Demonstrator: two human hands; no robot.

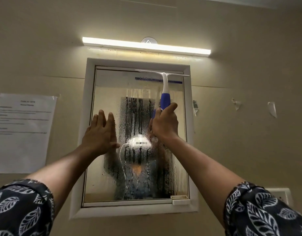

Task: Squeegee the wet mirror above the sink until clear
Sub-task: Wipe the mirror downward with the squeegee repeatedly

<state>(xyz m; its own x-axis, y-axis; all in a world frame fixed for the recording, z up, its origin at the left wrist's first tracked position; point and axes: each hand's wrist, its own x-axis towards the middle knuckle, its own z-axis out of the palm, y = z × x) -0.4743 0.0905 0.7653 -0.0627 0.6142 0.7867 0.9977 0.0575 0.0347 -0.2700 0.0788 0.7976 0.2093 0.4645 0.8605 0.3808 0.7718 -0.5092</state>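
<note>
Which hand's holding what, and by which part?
Right hand grips the squeegee by the lower end of its blue handle. Left hand holds nothing; its straight fingers lie against the wet mirror.

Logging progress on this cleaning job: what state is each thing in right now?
White-framed wall mirror: wet, covered in droplets and run streaks, not yet clear.
White-bladed squeegee with blue handle: blade at the mirror's top right.
Right hand: grips the squeegee handle.
Left hand: open, fingers straight, at the mirror's left edge.
White strip light above the mirror: on.
White paper notice: taped to the wall.
</note>
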